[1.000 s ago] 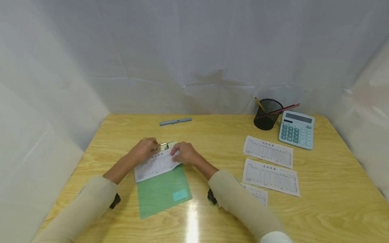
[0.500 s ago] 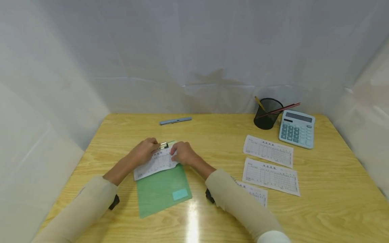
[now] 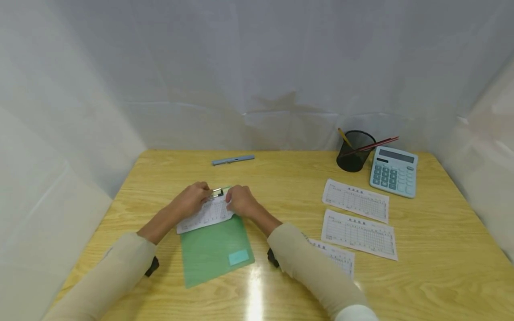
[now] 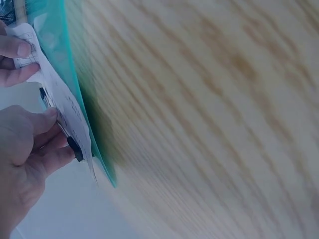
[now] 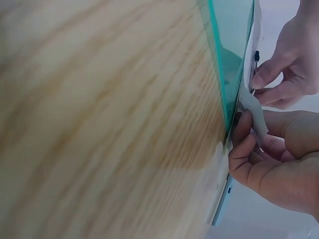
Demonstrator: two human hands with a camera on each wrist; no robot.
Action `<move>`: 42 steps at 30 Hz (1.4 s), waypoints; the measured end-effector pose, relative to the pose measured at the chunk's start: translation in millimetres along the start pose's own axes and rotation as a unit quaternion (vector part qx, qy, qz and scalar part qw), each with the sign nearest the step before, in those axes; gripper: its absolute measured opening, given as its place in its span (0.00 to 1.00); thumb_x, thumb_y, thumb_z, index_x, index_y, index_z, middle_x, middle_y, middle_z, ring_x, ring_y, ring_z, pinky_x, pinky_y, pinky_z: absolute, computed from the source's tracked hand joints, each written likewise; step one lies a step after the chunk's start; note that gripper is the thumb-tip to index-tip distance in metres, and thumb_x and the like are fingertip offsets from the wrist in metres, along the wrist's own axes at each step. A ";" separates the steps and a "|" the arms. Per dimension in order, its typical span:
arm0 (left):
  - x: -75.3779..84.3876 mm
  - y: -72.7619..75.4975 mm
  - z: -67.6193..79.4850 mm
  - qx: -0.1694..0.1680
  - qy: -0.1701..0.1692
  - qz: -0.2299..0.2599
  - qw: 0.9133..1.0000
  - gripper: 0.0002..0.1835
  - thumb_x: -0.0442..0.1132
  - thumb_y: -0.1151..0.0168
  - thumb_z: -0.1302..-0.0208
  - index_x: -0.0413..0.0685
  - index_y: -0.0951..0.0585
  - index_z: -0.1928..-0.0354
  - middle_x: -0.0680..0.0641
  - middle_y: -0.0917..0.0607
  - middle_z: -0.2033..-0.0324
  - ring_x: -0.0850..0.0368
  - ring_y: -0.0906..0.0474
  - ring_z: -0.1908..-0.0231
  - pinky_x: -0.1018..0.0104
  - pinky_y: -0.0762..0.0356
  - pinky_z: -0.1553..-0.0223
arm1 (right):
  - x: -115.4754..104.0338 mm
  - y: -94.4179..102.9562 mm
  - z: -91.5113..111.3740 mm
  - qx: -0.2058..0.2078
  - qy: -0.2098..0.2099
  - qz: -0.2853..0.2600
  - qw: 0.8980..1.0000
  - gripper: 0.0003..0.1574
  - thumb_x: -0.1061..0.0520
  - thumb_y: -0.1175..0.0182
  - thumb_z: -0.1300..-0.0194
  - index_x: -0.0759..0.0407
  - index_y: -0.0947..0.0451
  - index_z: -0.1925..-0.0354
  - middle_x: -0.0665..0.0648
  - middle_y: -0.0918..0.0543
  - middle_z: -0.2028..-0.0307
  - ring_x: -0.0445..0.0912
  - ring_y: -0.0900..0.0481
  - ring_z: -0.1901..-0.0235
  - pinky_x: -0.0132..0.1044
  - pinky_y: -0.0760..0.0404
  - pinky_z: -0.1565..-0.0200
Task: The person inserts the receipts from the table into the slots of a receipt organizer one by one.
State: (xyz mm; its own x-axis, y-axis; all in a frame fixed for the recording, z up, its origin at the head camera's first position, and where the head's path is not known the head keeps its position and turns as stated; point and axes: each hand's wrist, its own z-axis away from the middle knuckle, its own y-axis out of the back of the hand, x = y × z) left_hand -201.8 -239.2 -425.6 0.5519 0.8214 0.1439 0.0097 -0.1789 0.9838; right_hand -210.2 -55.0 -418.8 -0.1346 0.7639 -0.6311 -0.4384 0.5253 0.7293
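A green clip folder (image 3: 217, 249) lies on the wooden table, a light-blue label near its lower right corner. Over its upper part is a printed paper form (image 3: 206, 218). At the folder's top, my left hand (image 3: 192, 198) grips the metal clip (image 3: 218, 192) between thumb and fingers, also seen in the left wrist view. My right hand (image 3: 242, 201) pinches the form's right edge; in the right wrist view the paper (image 5: 256, 117) bends up between thumb and fingers. The left hand partly covers the form's left side.
Several more printed forms (image 3: 360, 234) lie at the right, one partly behind the right sleeve. A light-blue calculator (image 3: 393, 171) and a black mesh pen cup (image 3: 351, 158) with pencils stand at the back right. A blue-grey pen (image 3: 233, 160) lies at the back.
The form has slid slightly up toward the clip, its lower edge now higher on the folder. The right forearm has shifted slightly left; the left hand stays at the clip.
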 end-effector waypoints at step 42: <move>-2.2 8.7 -5.0 -0.032 0.051 0.066 0.996 0.13 0.30 0.34 0.45 0.36 0.16 0.56 0.40 0.15 0.63 0.47 0.18 0.63 0.59 0.15 0.61 | 50.3 62.3 44.9 0.062 0.032 0.074 0.995 0.17 0.58 0.37 0.38 0.61 0.21 0.51 0.57 0.17 0.62 0.47 0.21 0.63 0.36 0.19 0.63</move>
State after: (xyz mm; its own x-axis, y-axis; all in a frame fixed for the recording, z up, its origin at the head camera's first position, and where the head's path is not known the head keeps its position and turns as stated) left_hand -207.1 -239.9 -416.9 0.4567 0.8446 0.2795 -0.1118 -0.2572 0.9599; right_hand -204.4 32.9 -393.3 -0.2478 0.8131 -0.5268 -0.2972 0.4537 0.8401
